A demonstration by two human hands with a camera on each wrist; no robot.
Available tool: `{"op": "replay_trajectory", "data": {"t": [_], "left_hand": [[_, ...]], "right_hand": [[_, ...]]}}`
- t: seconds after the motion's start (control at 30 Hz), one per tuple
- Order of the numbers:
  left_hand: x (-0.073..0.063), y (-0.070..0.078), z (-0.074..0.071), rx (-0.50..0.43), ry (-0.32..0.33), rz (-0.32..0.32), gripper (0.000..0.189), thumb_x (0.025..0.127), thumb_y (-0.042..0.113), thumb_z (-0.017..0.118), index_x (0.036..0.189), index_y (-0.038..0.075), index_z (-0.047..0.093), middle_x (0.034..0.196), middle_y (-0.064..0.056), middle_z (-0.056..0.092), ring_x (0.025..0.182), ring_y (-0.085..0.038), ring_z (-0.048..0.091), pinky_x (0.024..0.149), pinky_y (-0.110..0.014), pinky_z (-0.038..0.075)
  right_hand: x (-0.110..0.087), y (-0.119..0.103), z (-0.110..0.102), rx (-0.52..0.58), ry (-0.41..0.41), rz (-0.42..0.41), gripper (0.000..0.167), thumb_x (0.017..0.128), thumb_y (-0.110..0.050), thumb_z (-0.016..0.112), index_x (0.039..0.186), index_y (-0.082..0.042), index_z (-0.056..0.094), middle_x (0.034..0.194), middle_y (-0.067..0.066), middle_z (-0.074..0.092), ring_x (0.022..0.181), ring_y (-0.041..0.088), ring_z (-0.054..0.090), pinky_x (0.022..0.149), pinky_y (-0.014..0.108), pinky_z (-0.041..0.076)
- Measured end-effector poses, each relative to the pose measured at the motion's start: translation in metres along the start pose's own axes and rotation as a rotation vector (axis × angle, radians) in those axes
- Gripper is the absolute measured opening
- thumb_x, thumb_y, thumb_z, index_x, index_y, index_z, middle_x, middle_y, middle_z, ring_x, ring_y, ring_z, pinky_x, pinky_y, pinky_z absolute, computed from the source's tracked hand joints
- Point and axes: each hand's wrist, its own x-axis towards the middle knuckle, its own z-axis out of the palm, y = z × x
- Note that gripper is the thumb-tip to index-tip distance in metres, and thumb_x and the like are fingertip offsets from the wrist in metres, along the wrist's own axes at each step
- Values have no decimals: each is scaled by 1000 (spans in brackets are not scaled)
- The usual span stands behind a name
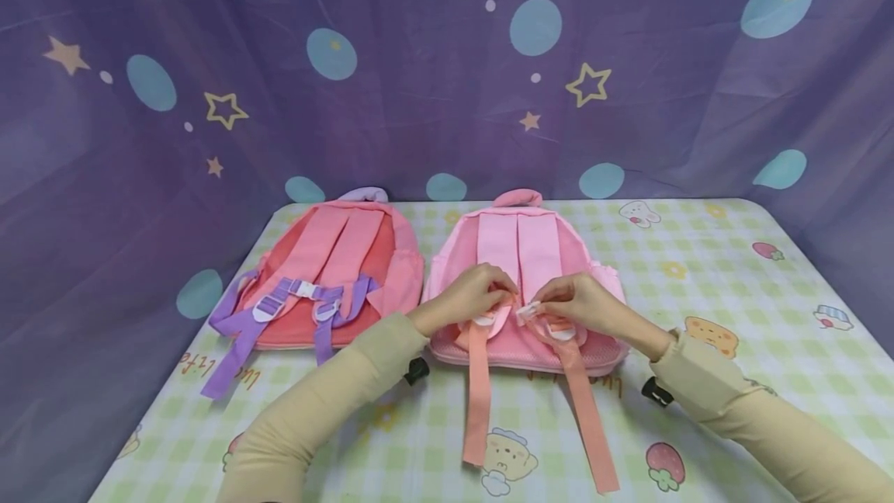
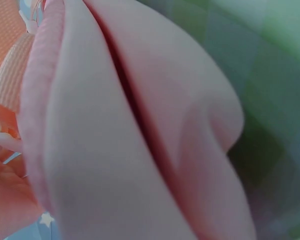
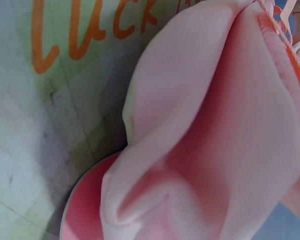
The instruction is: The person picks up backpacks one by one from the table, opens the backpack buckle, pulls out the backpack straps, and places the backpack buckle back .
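A pink backpack (image 1: 504, 348) lies with its strap side up on the table, its top handle pointing away. Over its middle, my left hand (image 1: 471, 295) pinches an orange strap end. My right hand (image 1: 587, 303) holds a white plastic buckle (image 1: 528, 312) between thumb and fingers, close beside the left fingertips. Two loose orange straps (image 1: 478, 402) hang from the backpack toward the front. In the left wrist view the bag's pale pink side (image 2: 105, 130) fills most of the picture. The right wrist view shows its folded side pocket (image 3: 185, 100), with a bit of hand at the right edge.
A coral backpack (image 1: 405, 278) with purple straps lies to the left, its white chest buckle (image 1: 306, 290) fastened. Both rest on a green checked tablecloth (image 1: 733, 286) with cartoon prints. Behind the table hangs a purple curtain (image 1: 433, 99) with stars and blue ovals.
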Motion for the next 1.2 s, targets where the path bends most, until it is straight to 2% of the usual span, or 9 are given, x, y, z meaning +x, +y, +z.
{"op": "replay_trajectory", "data": {"t": [0.3, 0.67, 0.83, 0.97, 1.2], "left_hand": [[-1, -2, -2, -41, 12, -60, 13, 88, -4, 64, 96, -2, 74, 92, -11, 72, 80, -16, 57, 75, -19, 45], [-1, -2, -2, -82, 15, -86, 14, 88, -7, 61, 96, -4, 73, 89, -12, 71, 70, -9, 55, 66, -16, 44], [-1, -3, -2, -111, 34, -127, 11, 88, -6, 62, 93, -4, 72, 85, -12, 70, 66, -6, 53, 63, -16, 45], [-2, -6, -1, -109, 46, -153, 9, 88, -4, 64, 91, -3, 73, 84, -11, 71, 67, -6, 53, 63, -16, 46], [-1, -11, 0, -88, 51, -145, 8, 88, -3, 65, 90, -2, 73, 85, -10, 71, 72, -10, 57, 69, -18, 46]], "right_hand": [[-5, -3, 1, 30, -35, 0, 11, 88, 10, 61, 96, 13, 69, 90, 18, 71, 79, 5, 62, 67, 21, 54], [-6, -1, -1, 28, -41, -18, 10, 88, 11, 62, 95, 13, 69, 90, 19, 71, 79, 3, 63, 67, 21, 54], [-9, -2, 0, 59, -80, 0, 12, 88, 11, 61, 97, 13, 69, 92, 18, 71, 78, 3, 61, 67, 21, 54], [-11, -4, 1, 45, -96, 16, 14, 88, 10, 61, 98, 11, 69, 92, 15, 71, 79, 4, 60, 69, 21, 53], [-15, -5, 1, 40, -110, 27, 15, 88, 8, 60, 99, 11, 69, 92, 15, 72, 79, 3, 62, 70, 22, 53]]}}
